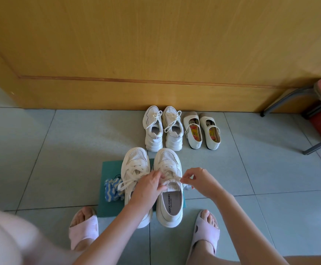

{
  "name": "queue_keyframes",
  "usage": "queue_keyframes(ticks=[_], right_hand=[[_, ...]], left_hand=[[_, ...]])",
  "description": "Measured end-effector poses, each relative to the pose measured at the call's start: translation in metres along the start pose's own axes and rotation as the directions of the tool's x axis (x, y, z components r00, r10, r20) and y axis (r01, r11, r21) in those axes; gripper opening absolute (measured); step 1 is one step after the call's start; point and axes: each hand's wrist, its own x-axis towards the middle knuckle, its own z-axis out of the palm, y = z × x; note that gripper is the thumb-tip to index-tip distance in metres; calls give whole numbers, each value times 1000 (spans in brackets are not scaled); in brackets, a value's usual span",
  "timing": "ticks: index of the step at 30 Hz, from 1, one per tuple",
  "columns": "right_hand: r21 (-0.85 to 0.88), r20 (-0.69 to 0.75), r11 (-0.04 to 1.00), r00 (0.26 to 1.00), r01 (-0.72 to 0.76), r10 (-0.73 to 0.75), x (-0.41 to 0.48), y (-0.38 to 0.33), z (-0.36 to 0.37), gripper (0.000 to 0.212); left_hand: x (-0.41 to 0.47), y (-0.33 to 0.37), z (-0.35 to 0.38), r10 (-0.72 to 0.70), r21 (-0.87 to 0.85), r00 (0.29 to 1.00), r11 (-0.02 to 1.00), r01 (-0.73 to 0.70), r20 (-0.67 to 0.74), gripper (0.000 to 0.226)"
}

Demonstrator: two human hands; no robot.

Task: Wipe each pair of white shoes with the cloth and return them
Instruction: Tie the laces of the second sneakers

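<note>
Left hand (pixel 148 185) and right hand (pixel 199 181) apparently pinch laces (pixel 172 177) of one sneaker (pixel 170 207); open tile (pixel 270 169) rightward.

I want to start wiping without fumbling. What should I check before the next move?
1. Cloth reachable: ok, it lies on the green mat beside the near sneakers.
2. Hands free: not ok, left hand and right hand both pinch the laces.
3. Near sneakers upright: ok.
4. Laced pair and strap shoes parked by the door: ok.
5. Near sneakers already clean: cannot tell.
</note>
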Motion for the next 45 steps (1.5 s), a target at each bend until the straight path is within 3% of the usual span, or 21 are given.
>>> queue_keyframes(ticks=[8, 11, 14, 18, 20, 23, 26, 30, 33, 38, 45], right_hand=[[-180, -83, 983, 996, -42, 27, -2, -1, 3, 21], [-195, -70, 979, 996, -60, 47, -2, -1, 2, 19], [-229, 15, 973, 1000, 26, -23, -3, -3, -5, 19], [-82, 45, 992, 994, 99, -95, -3, -17, -19, 6], [39, 36, 993, 993, 108, -109, -3, -25, -22, 12], [171, -10, 977, 992, 126, -126, -3, -35, -20, 16], [297, -42, 947, 993, 119, -112, -4, -40, -15, 18], [429, -109, 900, 993, 77, -33, -2, -39, -10, 21], [505, -173, 860, 985, 66, 26, 0, -33, -10, 21], [525, -143, 849, 990, 66, 11, 2, -38, -7, 18], [479, -190, 873, 982, 92, 0, 9, -41, 0, 17]], left_hand=[[6, -3, -5, -9, -75, 1000, 997, 9, -4, 25], [7, 5, -11, -128, -277, 992, 953, 125, 8, 27], [10, 14, -22, -242, -611, 962, 745, 267, 125, 34], [17, 14, -21, -326, -855, 888, 301, 422, 324, 34], [19, 18, -18, -307, -863, 879, 243, 442, 363, 37], [22, 28, -14, -302, -879, 906, 285, 383, 297, 31], [26, 32, -10, -341, -819, 924, 472, 327, 173, 25], [31, 27, -2, -324, -741, 938, 599, 304, 123, 26], [31, 27, -3, -260, -726, 954, 626, 284, 148, 29], [29, 29, -5, -102, -674, 955, 687, 270, 279, 19], [31, 29, -6, -99, -615, 967, 755, 226, 233, 23]])
